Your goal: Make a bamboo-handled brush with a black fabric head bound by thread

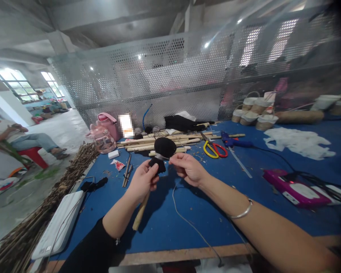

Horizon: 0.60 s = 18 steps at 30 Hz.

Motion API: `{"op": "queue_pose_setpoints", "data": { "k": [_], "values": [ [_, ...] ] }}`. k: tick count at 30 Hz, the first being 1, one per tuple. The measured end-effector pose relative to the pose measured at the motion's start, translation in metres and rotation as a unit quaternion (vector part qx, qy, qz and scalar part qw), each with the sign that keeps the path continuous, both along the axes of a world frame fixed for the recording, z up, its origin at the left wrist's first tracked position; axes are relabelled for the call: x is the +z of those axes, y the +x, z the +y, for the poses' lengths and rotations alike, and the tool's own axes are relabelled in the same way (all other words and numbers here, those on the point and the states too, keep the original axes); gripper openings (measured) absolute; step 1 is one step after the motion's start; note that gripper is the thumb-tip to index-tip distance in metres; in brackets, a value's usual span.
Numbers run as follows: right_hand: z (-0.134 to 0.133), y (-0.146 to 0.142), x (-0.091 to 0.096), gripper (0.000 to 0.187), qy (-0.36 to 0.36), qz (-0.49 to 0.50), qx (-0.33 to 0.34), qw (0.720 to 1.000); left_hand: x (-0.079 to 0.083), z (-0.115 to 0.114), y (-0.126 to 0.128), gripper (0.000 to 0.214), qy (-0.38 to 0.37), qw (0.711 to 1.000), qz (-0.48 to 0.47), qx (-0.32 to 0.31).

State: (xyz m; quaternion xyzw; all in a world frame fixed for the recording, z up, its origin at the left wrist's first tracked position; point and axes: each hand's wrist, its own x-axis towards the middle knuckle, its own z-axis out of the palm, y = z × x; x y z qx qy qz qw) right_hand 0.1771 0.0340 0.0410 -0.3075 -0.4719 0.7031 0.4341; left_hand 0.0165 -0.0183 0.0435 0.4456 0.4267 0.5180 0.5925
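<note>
My left hand (144, 177) is wrapped round a pale wooden stick (141, 215), whose lower end points down towards me. A piece of black cloth (159, 166) sits at the top of this grip, under the thumb. Just above it is a round black padded head (165, 148), with a whitish band between the two. Beside it, the fingertips of my right hand (189, 167) pinch a thin strand (166, 157) that runs across to the band. A thin grey cord (184, 218) curves over the blue table (165, 239) below my hands; where its upper end goes, I cannot tell.
Wooden sticks (139, 142) lie behind my hands. Scissors (213, 149) and a blue glue gun (235, 142) are to the right, near a magenta box (295, 189). At left are a white power bank (58, 223) and dry stalks (45, 189). A seated person (25, 138) is farther left.
</note>
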Motion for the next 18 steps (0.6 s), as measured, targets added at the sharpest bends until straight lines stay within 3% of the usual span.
{"op": "queue_pose_setpoints", "data": {
  "k": [8,13,16,18],
  "values": [
    [-0.002,-0.01,-0.004,0.037,-0.021,0.024,-0.001,0.999,0.001,-0.005,0.002,0.033,-0.037,0.989,-0.143,-0.029],
    [-0.001,-0.01,-0.01,0.039,-0.046,0.045,0.033,0.997,-0.005,-0.005,0.0,0.027,-0.084,0.967,-0.22,-0.094],
    [0.002,-0.009,-0.018,0.041,-0.081,0.047,0.081,0.992,-0.009,0.0,-0.002,0.024,-0.16,0.957,-0.192,-0.149],
    [0.003,-0.01,-0.022,0.043,-0.099,0.053,0.058,0.992,-0.011,0.003,-0.002,0.027,-0.192,0.966,-0.105,-0.137]
  ]
}}
